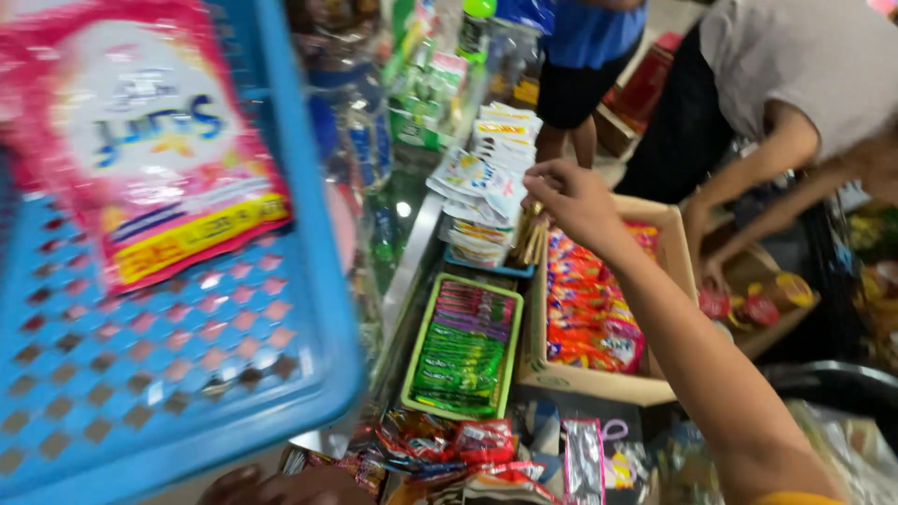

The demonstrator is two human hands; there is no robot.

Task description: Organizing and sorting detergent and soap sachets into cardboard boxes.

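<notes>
A blue plastic basket (309,281) is held up close at the left, tilted, with a pink and white packet (140,140) lying in it. My left hand (271,486) shows blurred at the bottom edge, right under the basket's lower rim, and seems to grip it. My right hand (571,196) is stretched out over the shop counter. Its fingers curl against a stack of white sachets (486,187) and thin sticks (528,238). Whether it holds one is unclear.
Below my right arm are a cardboard box of orange and red packets (585,318) and a green tray of green and purple packs (465,346). Loose snack packets (449,444) lie in front. A person in a grey shirt (795,65) bends over another box; someone in blue (589,37) stands behind.
</notes>
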